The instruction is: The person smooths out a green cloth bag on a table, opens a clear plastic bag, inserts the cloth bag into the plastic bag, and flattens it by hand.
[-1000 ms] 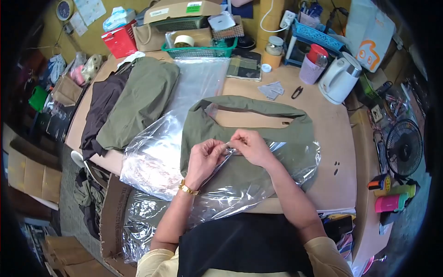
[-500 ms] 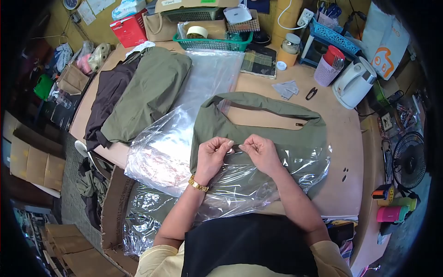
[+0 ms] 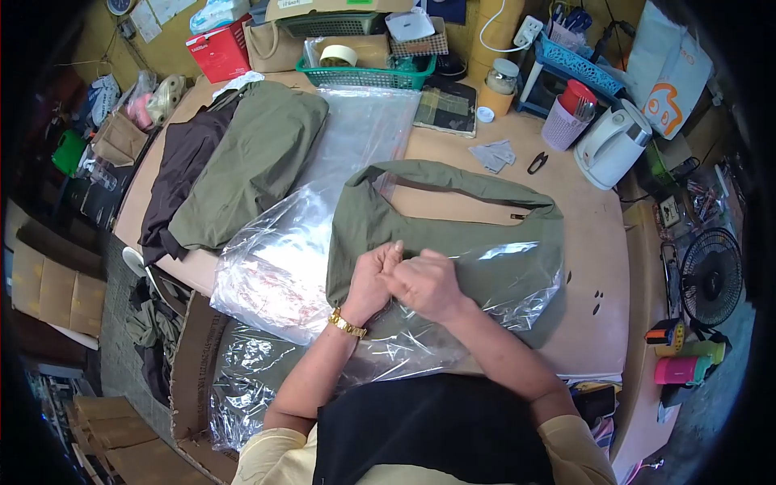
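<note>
An olive-green handbag (image 3: 461, 234) with a wide strap lies on the table, its lower part inside a clear plastic bag (image 3: 420, 347). Above its middle, my left hand (image 3: 373, 283) is closed in a pinch, with a gold watch (image 3: 346, 323) on the wrist. My right hand (image 3: 428, 284) is closed too, its fingers curled against my left fingertips. Whatever the fingertips hold between them is hidden. A zipper pull (image 3: 518, 216) shows near the strap's right end.
Folded green fabric pieces (image 3: 255, 162) and dark ones (image 3: 186, 170) lie at the left. Beside them are flat plastic bags (image 3: 364, 121). Thread snips (image 3: 537, 162), a grey scrap (image 3: 491, 155) and a white kettle (image 3: 612, 145) stand or lie at the right. A cardboard box (image 3: 194, 372) is at the table's front left.
My right hand has moved left and curled up against my left hand; before, both pinched slightly apart. The plastic over the handbag's right side has shifted. The view has moved slightly.
</note>
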Available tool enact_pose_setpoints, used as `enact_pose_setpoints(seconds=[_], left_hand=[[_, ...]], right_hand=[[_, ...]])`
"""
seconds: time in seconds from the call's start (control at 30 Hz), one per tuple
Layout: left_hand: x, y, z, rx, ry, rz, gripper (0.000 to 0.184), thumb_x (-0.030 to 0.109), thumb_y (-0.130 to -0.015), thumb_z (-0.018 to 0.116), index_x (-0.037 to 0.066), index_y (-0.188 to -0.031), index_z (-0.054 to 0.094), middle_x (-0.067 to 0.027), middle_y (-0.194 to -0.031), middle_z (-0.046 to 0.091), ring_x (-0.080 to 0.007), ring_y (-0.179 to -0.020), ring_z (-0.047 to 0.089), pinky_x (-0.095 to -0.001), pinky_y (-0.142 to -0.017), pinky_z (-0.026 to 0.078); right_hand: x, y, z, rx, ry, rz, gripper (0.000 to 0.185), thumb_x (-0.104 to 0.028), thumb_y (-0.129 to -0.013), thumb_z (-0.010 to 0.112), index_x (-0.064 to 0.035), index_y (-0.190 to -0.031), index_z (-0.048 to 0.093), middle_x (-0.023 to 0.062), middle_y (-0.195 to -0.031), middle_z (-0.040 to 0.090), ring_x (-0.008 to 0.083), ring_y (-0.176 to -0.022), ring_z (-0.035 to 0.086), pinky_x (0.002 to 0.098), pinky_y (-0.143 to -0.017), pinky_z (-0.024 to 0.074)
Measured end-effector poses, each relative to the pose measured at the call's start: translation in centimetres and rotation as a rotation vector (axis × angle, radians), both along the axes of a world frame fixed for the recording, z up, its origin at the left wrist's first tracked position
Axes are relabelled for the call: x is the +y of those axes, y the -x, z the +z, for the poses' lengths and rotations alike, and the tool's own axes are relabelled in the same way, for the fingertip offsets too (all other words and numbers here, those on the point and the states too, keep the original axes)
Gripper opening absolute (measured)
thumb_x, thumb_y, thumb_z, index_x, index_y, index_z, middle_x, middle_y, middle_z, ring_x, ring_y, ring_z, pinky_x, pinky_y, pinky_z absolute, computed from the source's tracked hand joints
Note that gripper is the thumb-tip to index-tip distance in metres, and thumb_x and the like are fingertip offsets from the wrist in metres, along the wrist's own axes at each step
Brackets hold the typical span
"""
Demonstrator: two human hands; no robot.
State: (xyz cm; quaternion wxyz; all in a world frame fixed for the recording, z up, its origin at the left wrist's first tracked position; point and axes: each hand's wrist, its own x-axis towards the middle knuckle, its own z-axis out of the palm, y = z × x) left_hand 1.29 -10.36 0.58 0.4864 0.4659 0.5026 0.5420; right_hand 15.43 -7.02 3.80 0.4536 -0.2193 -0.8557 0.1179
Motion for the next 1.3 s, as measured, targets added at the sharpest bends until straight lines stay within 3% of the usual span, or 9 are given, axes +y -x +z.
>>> enact_pose_setpoints(seconds=[0.13,0.17,0.33,0.63,0.87,0.93,1.13,1.23,1.3], left_hand=[[-0.3,1.6,0.5,-0.082,-0.083,-0.051,0.043,0.031,-0.106,0.051,0.007,-0.070,0.050,0.0070,-0.064,0.050,-0.0010,-0.059,0.041,-0.0221,-0.051,0.032],[-0.9,2.3,0.9,-0.336,0.034,-0.141,0.036,0.026,-0.103,0.058,0.005,-0.073,0.057,0.0058,-0.066,0.056,0.0001,-0.058,0.044,-0.0202,-0.051,0.034],[-0.9,0.9,2.2,-0.095,0.032,-0.050,0.014,0.015,-0.094,0.070,0.002,-0.090,0.068,0.0015,-0.072,0.066,-0.0011,-0.055,0.048,-0.0178,-0.050,0.038],[-0.7,1.2,1.1,-0.027,-0.017,0.019,0.025,0.021,-0.097,0.066,0.005,-0.079,0.062,0.0040,-0.064,0.059,-0.0004,-0.056,0.049,-0.0181,-0.050,0.037],[-0.7,1.0,1.7,-0.179,0.085,0.090,0.022,0.017,-0.095,0.069,0.003,-0.078,0.064,0.0010,-0.069,0.065,-0.0011,-0.056,0.052,-0.0181,-0.048,0.037],[-0.5,2.0,0.7,-0.064,0.066,0.001,0.015,0.014,-0.094,0.069,0.001,-0.086,0.068,-0.0012,-0.075,0.069,-0.0021,-0.060,0.056,-0.0180,-0.052,0.042],[-0.5,0.6,2.1,-0.197,-0.011,0.095,0.019,0.015,-0.093,0.071,0.003,-0.080,0.064,-0.0001,-0.073,0.066,-0.0024,-0.059,0.053,-0.0202,-0.051,0.040],[-0.4,1.3,1.0,-0.192,-0.017,0.100,0.019,0.018,-0.092,0.073,0.002,-0.083,0.066,0.0008,-0.069,0.065,-0.0018,-0.057,0.053,-0.0190,-0.050,0.038],[-0.5,1.7,0.6,-0.170,0.006,0.078,0.019,0.019,-0.092,0.073,0.002,-0.085,0.068,0.0007,-0.069,0.066,-0.0017,-0.057,0.054,-0.0185,-0.050,0.039]], right_hand=[[0.7,-0.2,0.0,-0.016,0.089,-0.069,0.037,-0.022,-0.092,0.068,-0.0091,-0.061,0.050,0.0093,-0.054,0.051,0.0284,-0.049,0.054,0.0373,-0.050,0.0386],[1.0,-0.6,0.1,0.019,0.242,-0.127,0.037,-0.022,-0.092,0.067,-0.0077,-0.062,0.050,0.0101,-0.054,0.052,0.0298,-0.049,0.054,0.0372,-0.051,0.0399],[1.0,-2.6,0.8,0.029,0.646,-0.066,0.028,-0.022,-0.091,0.069,-0.0040,-0.074,0.057,0.0120,-0.058,0.056,0.0327,-0.052,0.052,0.0412,-0.055,0.0438],[0.5,-2.0,0.0,-0.094,0.394,-0.092,0.022,-0.020,-0.091,0.069,-0.0045,-0.077,0.061,0.0126,-0.062,0.060,0.0321,-0.058,0.061,0.0423,-0.053,0.0453],[0.6,-2.0,-0.2,0.097,0.538,-0.054,0.015,-0.016,-0.092,0.068,-0.0046,-0.083,0.065,0.0132,-0.066,0.063,0.0308,-0.060,0.064,0.0390,-0.055,0.0481],[0.5,-2.2,-0.1,0.063,0.539,-0.015,0.007,-0.008,-0.092,0.067,-0.0021,-0.088,0.066,0.0093,-0.070,0.065,0.0152,-0.057,0.060,0.0292,-0.054,0.0457],[0.6,-2.5,-0.1,0.083,0.526,-0.076,0.010,-0.010,-0.091,0.070,-0.0016,-0.089,0.064,0.0061,-0.066,0.062,0.0100,-0.054,0.054,0.0280,-0.051,0.0427],[0.4,-2.5,0.3,0.061,0.574,-0.067,0.013,-0.015,-0.091,0.070,-0.0032,-0.088,0.064,0.0119,-0.064,0.062,0.0251,-0.053,0.061,0.0352,-0.050,0.0449],[0.5,-2.5,0.4,0.052,0.570,-0.056,0.013,-0.015,-0.091,0.070,-0.0033,-0.087,0.064,0.0118,-0.064,0.062,0.0247,-0.053,0.061,0.0351,-0.050,0.0446]])
